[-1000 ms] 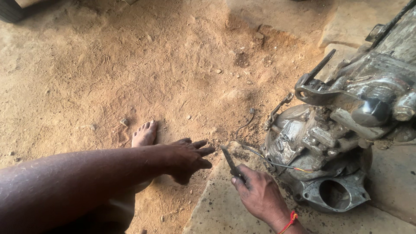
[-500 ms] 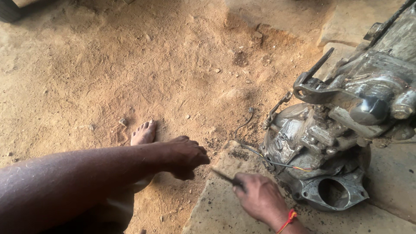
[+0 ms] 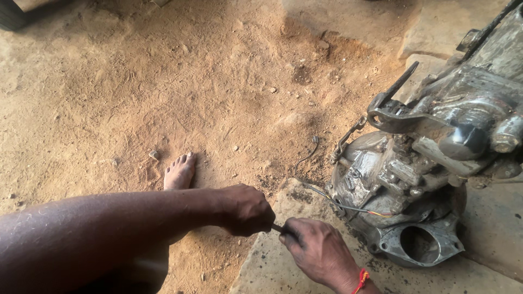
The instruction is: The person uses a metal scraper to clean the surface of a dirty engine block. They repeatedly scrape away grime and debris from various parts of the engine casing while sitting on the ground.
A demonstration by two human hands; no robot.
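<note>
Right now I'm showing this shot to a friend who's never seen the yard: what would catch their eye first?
Probably the big greasy metal engine at the right, sitting on a stone slab with thin wires trailing from it. Next, the two hands meeting at bottom centre: the left hand and right hand both close around a small dark tool. A bare foot rests on the sandy ground behind them.

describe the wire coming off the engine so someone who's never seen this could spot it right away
Start at the big greasy metal engine casing on the stone slab at right. From its lower left side a thin wire runs out over the slab's edge toward the sandy ground. Unlike the nearby chain, it is smooth, with orange and yellow strands at the engine end.
</note>
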